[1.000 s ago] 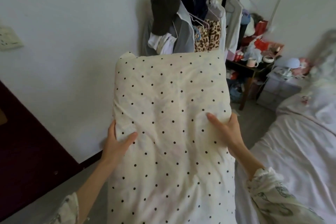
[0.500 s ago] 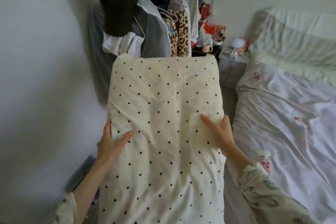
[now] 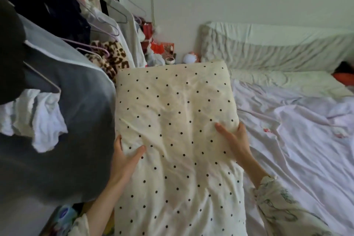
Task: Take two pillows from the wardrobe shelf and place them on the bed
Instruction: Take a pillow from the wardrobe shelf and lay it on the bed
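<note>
While the polka-dot pillow [image 3: 172, 140] hung just left of the bed [image 3: 287, 149], left hand [image 3: 124, 159] and right hand [image 3: 235, 143] pinched its side edges, thumbs on top. Best move, I'd say: swing right, lower flat near the headboard [image 3: 277, 48], clear of hanging clothes [image 3: 76, 120].

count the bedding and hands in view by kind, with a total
polka-dot pillow: 1, held upright by both hands
hands: 2, left hand and right hand
bed with rumpled white sheet: 1
long white bolster at the head of the bed: 1
total: 5
</note>
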